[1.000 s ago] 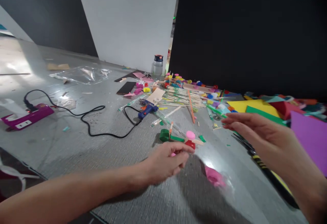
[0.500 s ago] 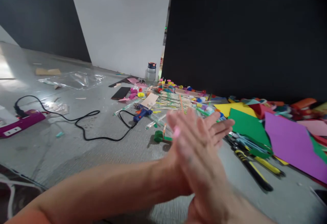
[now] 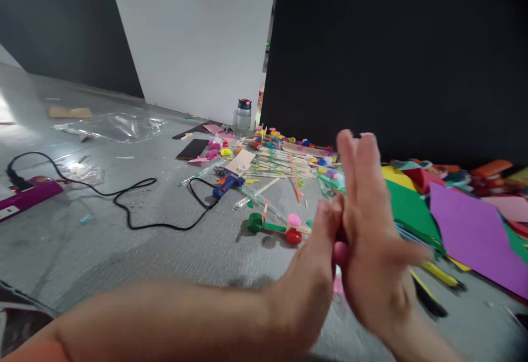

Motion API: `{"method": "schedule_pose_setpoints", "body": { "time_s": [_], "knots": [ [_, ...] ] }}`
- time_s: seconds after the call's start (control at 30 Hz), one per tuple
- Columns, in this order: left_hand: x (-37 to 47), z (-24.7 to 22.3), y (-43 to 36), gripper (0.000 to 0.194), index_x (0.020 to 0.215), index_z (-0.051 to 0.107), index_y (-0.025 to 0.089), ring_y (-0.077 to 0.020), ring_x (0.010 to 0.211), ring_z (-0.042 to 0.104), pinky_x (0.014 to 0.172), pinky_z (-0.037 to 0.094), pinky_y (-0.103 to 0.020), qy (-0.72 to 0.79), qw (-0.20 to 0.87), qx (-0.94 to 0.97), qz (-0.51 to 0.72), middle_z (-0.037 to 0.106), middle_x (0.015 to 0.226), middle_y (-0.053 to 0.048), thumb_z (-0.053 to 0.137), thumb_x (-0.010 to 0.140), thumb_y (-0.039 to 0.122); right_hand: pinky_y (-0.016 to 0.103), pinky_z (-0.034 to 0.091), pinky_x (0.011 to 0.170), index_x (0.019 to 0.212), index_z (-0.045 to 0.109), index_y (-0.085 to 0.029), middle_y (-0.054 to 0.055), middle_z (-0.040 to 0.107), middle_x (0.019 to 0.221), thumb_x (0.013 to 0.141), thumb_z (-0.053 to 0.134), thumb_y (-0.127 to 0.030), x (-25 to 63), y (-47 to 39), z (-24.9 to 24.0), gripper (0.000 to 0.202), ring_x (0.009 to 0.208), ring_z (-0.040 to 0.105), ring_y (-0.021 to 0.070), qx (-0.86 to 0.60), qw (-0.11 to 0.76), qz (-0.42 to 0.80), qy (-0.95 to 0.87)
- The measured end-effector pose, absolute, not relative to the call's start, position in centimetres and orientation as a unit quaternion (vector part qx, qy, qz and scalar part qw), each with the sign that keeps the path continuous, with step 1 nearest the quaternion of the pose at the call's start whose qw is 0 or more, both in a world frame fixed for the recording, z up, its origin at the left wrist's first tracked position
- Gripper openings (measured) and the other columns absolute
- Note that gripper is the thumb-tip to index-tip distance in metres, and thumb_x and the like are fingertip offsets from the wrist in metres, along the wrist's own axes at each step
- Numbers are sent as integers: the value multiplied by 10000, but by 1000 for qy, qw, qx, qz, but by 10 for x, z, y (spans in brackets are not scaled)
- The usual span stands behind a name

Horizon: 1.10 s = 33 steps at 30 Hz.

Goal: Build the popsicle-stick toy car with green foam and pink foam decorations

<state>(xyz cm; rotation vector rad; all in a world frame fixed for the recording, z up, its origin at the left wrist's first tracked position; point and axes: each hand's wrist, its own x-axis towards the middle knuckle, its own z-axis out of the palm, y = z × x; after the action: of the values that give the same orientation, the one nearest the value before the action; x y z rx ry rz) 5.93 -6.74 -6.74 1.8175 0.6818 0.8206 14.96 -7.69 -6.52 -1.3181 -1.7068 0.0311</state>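
Note:
Between the palms of my left hand (image 3: 307, 285) and my right hand (image 3: 371, 224), a pink lump (image 3: 340, 253) is pressed. The right hand's fingers point up, straight and together, while those of the left look bent and are partly hidden. Below the lump, another bit of pink shows, blurred. Left of the hands, a small stick piece lies on the grey table (image 3: 185, 257), with a green roll (image 3: 254, 223) at one end, a red round part (image 3: 293, 236) and a pink disc (image 3: 294, 219).
A blue glue gun (image 3: 228, 186) with a black cord lies left of centre, near a purple power strip (image 3: 37, 197). Sticks (image 3: 280, 161) and colourful bits lie behind. A bottle (image 3: 244, 113) stands at the back. Purple sheet (image 3: 470, 230), green sheet (image 3: 412, 208) and yellow-handled tools (image 3: 443, 274) lie right.
My hands have shifted right and turned more upright, and the pink lump now shows between the palms. The red part and pink disc have come into view.

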Motion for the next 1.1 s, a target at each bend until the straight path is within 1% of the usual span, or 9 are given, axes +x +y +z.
{"method": "schedule_pose_setpoints", "body": {
  "time_s": [0.07, 0.17, 0.27, 0.33, 0.5, 0.7, 0.83, 0.97, 1.1],
  "knots": [
    [59, -67, -73, 783, 1574, 310, 247, -229, 1444, 430, 1154, 421, -461, 204, 643, 636, 375, 548, 1485, -71, -160, 1003, 504, 603, 142, 1223, 1607, 15, -435, -90, 171, 1653, 1048, 78, -637, 156, -78, -61, 598, 1521, 48, 310, -524, 512, 21, -681],
    [53, -59, -72, 769, 1564, 346, 252, -261, 1554, 160, 1277, 162, -464, 110, 730, 520, 430, 344, 1631, -23, 48, 993, 673, 546, 0, 1244, 1609, 164, -395, -123, 101, 1661, 981, 107, -779, 152, -80, -66, 737, 1523, -39, 292, -457, 560, 72, -687],
    [48, -58, -69, 704, 1553, 353, 333, -236, 1566, -3, 1290, 45, -390, 109, 716, 494, 482, 245, 1663, 89, 133, 991, 695, 438, 16, 1257, 1612, 162, -375, -133, 60, 1664, 951, 169, -830, 139, -85, -77, 802, 1522, -66, 247, -408, 585, 159, -683],
    [47, -62, -69, 664, 1554, 329, 382, -221, 1559, -60, 1286, 20, -363, 129, 692, 514, 491, 214, 1662, 147, 136, 997, 687, 452, 72, 1255, 1604, 122, -424, -150, 33, 1661, 933, 162, -847, 135, -88, -80, 794, 1520, -57, 249, -407, 591, 206, -665],
    [49, -72, -77, 695, 1574, 220, 432, -242, 1559, -39, 1291, 65, -391, 122, 685, 550, 461, 149, 1671, 162, 179, 957, 749, 564, 236, 1179, 1601, 23, -413, -124, 46, 1658, 1011, -67, -658, 140, -89, -75, 645, 1512, 7, 297, -434, 594, 211, -644],
    [45, -78, -81, 710, 1570, 105, 476, -249, 1550, -85, 1283, 25, -393, 119, 654, 592, 455, 67, 1668, 204, 221, 934, 772, 510, 44, 1251, 1615, 141, -365, -113, 63, 1665, 963, 104, -802, 135, -86, -78, 785, 1525, -54, 246, -423, 616, 163, -644],
    [45, -77, -82, 733, 1571, 109, 470, -236, 1551, -84, 1281, 7, -375, 113, 652, 593, 459, 69, 1670, 195, 219, 920, 787, 512, 65, 1257, 1614, 152, -367, -118, 73, 1665, 978, 92, -781, 133, -88, -77, 761, 1526, -45, 257, -423, 616, 149, -647],
    [42, -71, -80, 737, 1582, 171, 430, -247, 1557, -34, 1287, 27, -399, 93, 670, 578, 457, 130, 1677, 142, 216, 932, 775, 460, 220, 1245, 1596, 239, -377, -127, 170, 1645, 1023, 42, -692, 137, -90, -70, 683, 1526, 25, 221, -454, 610, 153, -631],
    [44, -66, -74, 788, 1593, 211, 354, -214, 1563, -25, 1291, 41, -379, 91, 685, 535, 486, 99, 1687, 103, 157, 931, 778, 483, 432, 1123, 1602, 190, -407, -99, 226, 1632, 988, -1, -736, 138, -92, -68, 722, 1503, 133, 302, -443, 614, 178, -629]
  ]
}}
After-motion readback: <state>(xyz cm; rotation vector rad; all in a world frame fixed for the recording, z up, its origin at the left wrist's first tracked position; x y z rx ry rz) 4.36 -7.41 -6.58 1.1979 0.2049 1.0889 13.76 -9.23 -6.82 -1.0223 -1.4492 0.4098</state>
